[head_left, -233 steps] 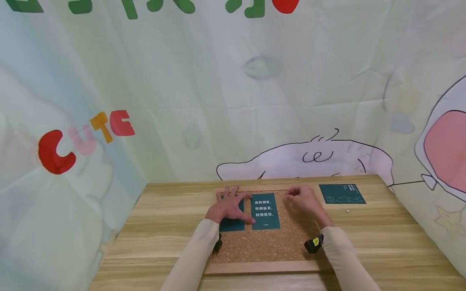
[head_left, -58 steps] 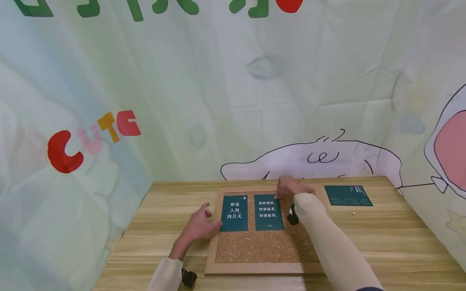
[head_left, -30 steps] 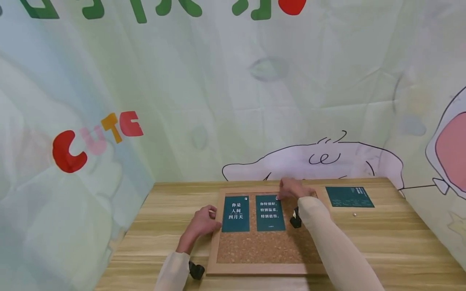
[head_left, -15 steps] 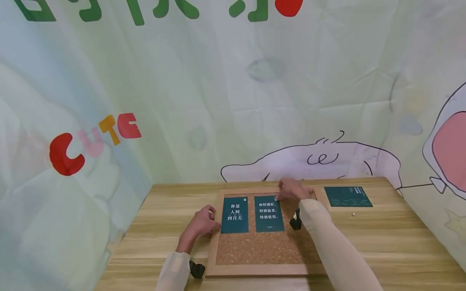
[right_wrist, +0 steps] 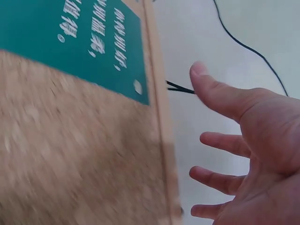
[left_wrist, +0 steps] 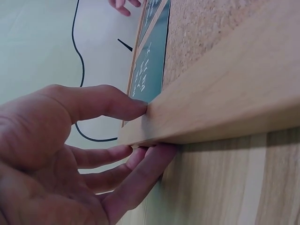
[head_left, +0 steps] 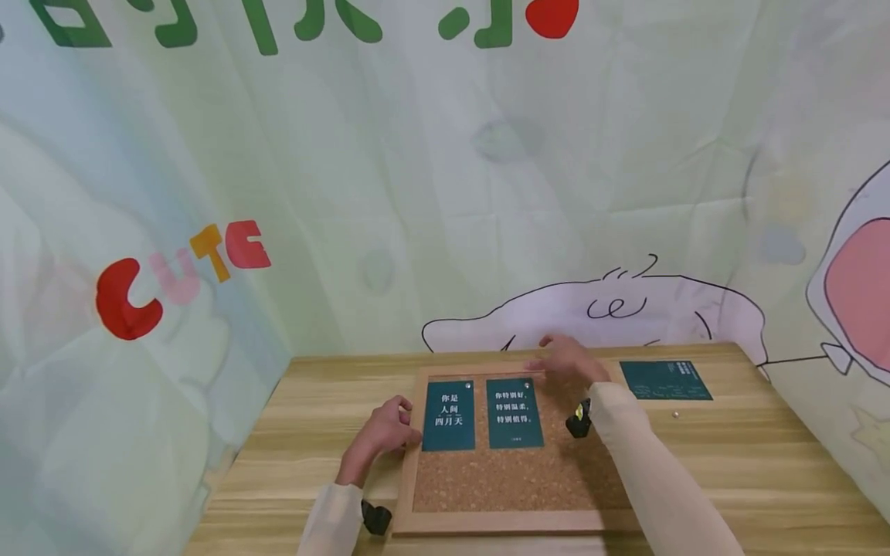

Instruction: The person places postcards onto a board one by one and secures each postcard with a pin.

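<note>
My left hand (head_left: 385, 428) grips the left side of a wood-framed cork board (head_left: 514, 486); in the left wrist view the thumb lies on the frame (left_wrist: 187, 112) and the other fingers are below its edge. Two teal cards with white writing lie on the board, a left card (head_left: 448, 438) and a second card (head_left: 514, 432). Each has a small pushpin in its top right corner, a left pin (head_left: 468, 385) and a right pin (head_left: 527, 384). Over the board's back edge, just right of the second card, my right hand (head_left: 572, 361) is held with fingers spread, holding nothing.
A third teal card (head_left: 666, 381) lies on the wooden table (head_left: 737, 471) to the right of the board. In front of it lies a small pin (head_left: 675, 415). A printed cloth backdrop (head_left: 389, 216) rises behind the table.
My left hand has gone from over the left card to the board's left side. My right hand has let go of the pin at the second card's corner and moved slightly back and right.
</note>
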A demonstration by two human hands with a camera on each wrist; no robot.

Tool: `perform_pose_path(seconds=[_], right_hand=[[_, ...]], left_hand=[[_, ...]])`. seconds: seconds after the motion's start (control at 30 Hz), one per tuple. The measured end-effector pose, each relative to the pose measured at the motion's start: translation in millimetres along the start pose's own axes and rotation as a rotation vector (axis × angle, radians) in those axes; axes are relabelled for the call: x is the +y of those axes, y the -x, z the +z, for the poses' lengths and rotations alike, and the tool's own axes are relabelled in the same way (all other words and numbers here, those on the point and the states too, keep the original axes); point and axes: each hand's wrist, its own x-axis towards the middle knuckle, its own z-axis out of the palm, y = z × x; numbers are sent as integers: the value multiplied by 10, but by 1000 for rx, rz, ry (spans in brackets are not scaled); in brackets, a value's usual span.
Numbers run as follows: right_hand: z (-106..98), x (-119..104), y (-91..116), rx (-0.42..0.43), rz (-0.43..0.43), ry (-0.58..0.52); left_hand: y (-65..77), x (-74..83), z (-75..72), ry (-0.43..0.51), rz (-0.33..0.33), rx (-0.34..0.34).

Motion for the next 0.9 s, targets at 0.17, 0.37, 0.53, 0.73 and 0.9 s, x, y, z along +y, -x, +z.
perform_pose_path(seconds=[0.17,0.37,0.53,0.73,0.9], right_hand=[[-251,59,55,99,-19,5],[-528,213,183,168,-31,25],[-745,483,271,200,-21,56],[-955,882,446,215,8,139],[-1017,1196,615,188,132,195]], left_hand=[[-9,26,-2,8,3,6],[19,12,-9,26,-21,5],[23,-5,-18,33,-2,-2],[3,-11,-8,41,-2,-11],[-8,-4,-1,28,-11,-19]])
